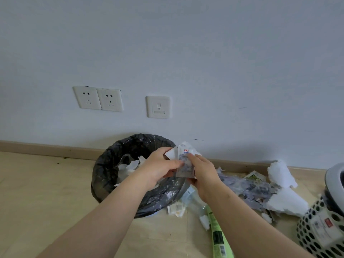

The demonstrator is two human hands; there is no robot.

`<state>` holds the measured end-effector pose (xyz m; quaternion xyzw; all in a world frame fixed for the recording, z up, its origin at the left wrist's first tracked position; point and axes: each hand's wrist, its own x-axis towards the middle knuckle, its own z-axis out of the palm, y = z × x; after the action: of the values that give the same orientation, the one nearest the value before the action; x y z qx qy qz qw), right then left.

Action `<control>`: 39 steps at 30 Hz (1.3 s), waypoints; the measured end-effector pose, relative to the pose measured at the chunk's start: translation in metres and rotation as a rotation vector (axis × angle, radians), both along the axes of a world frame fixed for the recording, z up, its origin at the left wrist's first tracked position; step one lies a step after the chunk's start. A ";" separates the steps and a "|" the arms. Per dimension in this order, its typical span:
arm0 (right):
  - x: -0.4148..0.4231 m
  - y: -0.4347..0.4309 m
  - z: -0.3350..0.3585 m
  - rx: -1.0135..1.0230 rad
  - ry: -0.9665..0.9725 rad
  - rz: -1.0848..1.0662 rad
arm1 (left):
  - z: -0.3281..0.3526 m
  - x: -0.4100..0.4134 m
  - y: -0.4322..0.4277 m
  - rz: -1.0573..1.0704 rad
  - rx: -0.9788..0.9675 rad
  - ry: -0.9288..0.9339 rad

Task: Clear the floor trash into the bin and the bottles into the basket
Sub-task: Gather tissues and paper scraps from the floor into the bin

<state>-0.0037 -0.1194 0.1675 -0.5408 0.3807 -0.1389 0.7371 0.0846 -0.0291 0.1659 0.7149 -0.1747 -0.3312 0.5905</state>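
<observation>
A bin lined with a black bag point(113, 175) stands against the wall, with white paper scraps inside. Above its right rim, my left hand point(160, 167) and my right hand point(202, 172) both grip a bundle of white paper and printed plastic wrappers point(184, 157). On the floor to the right lie a crumpled printed plastic bag point(247, 189), torn white foam pieces point(283, 190), small wrappers point(178, 208) and a green packet point(218, 237). A white perforated basket point(320, 229) stands at the far right, holding a dark bottle-like thing with a pale cap point(335, 185).
The pale wall carries two power sockets point(98, 99) and a data socket point(158, 107). A wooden skirting board point(46, 148) runs along its foot. Light wooden floor point(46, 192) stretches left of the bin.
</observation>
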 end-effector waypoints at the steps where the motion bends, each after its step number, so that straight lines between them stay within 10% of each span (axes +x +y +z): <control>1: 0.000 0.000 0.001 0.009 -0.009 0.002 | 0.000 -0.002 -0.001 0.010 -0.001 -0.008; 11: 0.002 -0.004 -0.012 0.041 0.006 0.016 | -0.005 0.024 0.008 0.453 -0.099 0.256; 18: -0.012 -0.024 -0.028 0.016 0.129 -0.034 | -0.025 0.017 0.005 0.095 0.651 -0.544; 24: -0.038 -0.052 -0.050 -0.138 0.326 -0.020 | -0.031 -0.030 -0.013 -0.089 0.359 -0.993; 33: -0.105 -0.082 -0.109 -0.620 0.786 0.387 | -0.097 -0.076 -0.031 -0.683 0.583 -0.883; 39: -0.128 -0.086 -0.145 -0.730 1.000 0.454 | -0.131 -0.071 -0.020 -0.670 0.785 -0.676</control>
<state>-0.1320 -0.2057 0.0226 -0.8222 0.4823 0.1679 0.2515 0.0138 -0.0488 0.0351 0.8506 -0.4323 -0.2934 0.0593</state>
